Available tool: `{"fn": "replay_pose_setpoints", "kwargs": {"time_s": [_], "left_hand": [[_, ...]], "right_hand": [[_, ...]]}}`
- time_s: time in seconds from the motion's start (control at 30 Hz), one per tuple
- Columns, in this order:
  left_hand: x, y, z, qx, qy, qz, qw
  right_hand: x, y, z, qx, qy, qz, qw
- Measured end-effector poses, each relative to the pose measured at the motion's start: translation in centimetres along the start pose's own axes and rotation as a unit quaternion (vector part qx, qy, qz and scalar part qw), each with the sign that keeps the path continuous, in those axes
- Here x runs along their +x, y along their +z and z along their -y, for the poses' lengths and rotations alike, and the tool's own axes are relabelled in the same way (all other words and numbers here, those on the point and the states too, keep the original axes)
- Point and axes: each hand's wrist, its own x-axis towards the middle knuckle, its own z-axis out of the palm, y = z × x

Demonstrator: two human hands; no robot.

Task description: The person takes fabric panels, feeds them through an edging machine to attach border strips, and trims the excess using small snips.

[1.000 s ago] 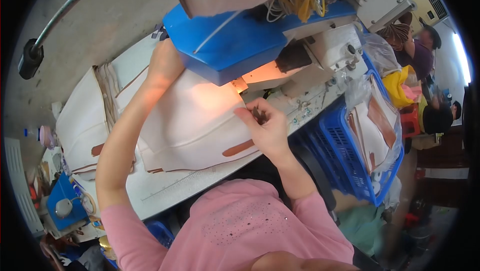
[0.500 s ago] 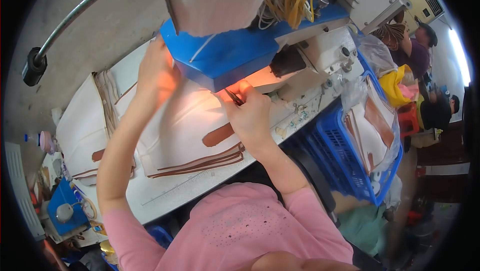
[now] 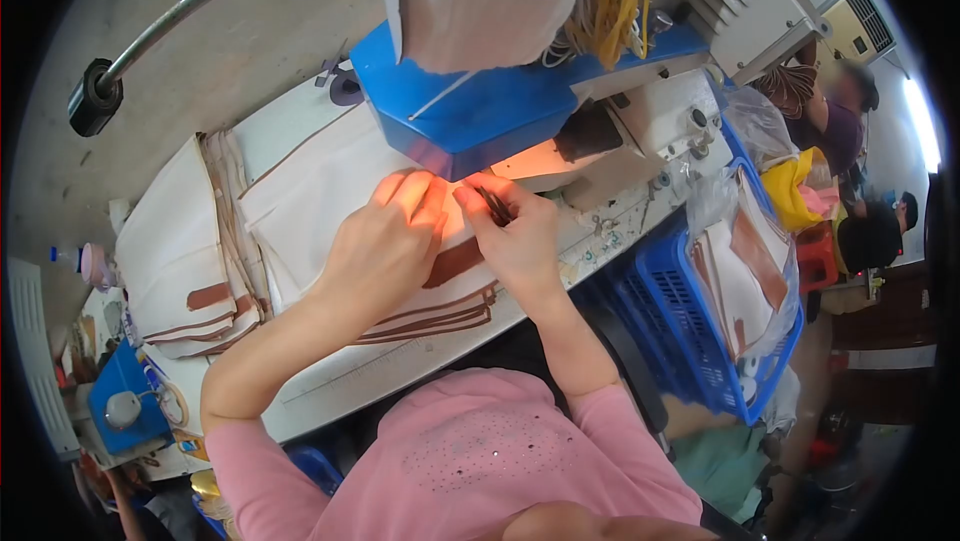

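Nearest, a person in a pink top (image 3: 480,451) is sitting at a white table (image 3: 320,396). The left hand (image 3: 385,246) is resting on a white sheet (image 3: 310,221), fingers bent and tips pointing into orange light; whether its grip is pinching the sheet cannot be told. The right hand (image 3: 515,236) is facing it, just beside, its grip curling around a small dark tool (image 3: 493,206). Between the hands a brown patch (image 3: 458,263) is showing, and more brown-edged layers are lying below it. The sheet is lying on the table, its far part reaching toward a blue machine (image 3: 460,111), whose head is overhanging the fingertips. The step in hand seems to be settling the sheet beneath that head; the next move probably calls for a flat edge and fingers well clear. At the left, a stack (image 3: 165,231) of similar sheets is lying. At the right, a blue basket (image 3: 668,286) is holding more. Farther off, another person in purple (image 3: 845,126) is showing.
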Motion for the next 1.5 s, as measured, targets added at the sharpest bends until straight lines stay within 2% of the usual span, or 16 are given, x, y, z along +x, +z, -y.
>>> {"fn": "replay_pose_setpoints", "kwargs": {"time_s": [0.2,0.5,0.6,0.7,0.8,1.0,1.1,1.23,1.5], "left_hand": [[0.5,-0.1,0.1,0.003,-0.018,0.033,0.999],[0.8,-0.1,0.5,0.014,0.007,0.021,1.000],[1.1,-0.1,0.9,0.016,0.017,-0.009,1.000],[1.0,-0.5,0.6,0.002,-0.021,0.065,0.998],[0.2,-1.2,-1.0,-0.029,-0.040,0.062,0.997],[-0.4,-1.4,-1.4,-0.009,0.000,0.059,0.998],[-0.4,-1.7,-1.3,-0.017,0.021,0.094,0.995],[-0.9,-0.8,-0.6,0.049,0.068,0.073,0.994],[-0.3,-0.7,0.7,0.069,0.112,0.057,0.990]], "right_hand": [[0.1,0.2,-0.1,-0.005,-0.010,-0.002,1.000],[0.1,0.1,0.0,-0.005,0.011,0.006,1.000],[0.1,0.0,0.1,-0.005,0.021,0.014,1.000],[0.0,-0.2,0.1,0.006,0.034,0.025,0.999],[0.0,-0.5,0.2,0.018,0.049,0.039,0.998],[-0.2,-0.4,0.4,0.040,0.062,0.031,0.997],[-0.1,-0.5,0.2,0.032,0.061,0.033,0.997],[-0.1,-0.6,0.7,0.094,0.119,0.048,0.987],[0.1,-0.3,0.6,0.102,0.130,0.045,0.985]]}}
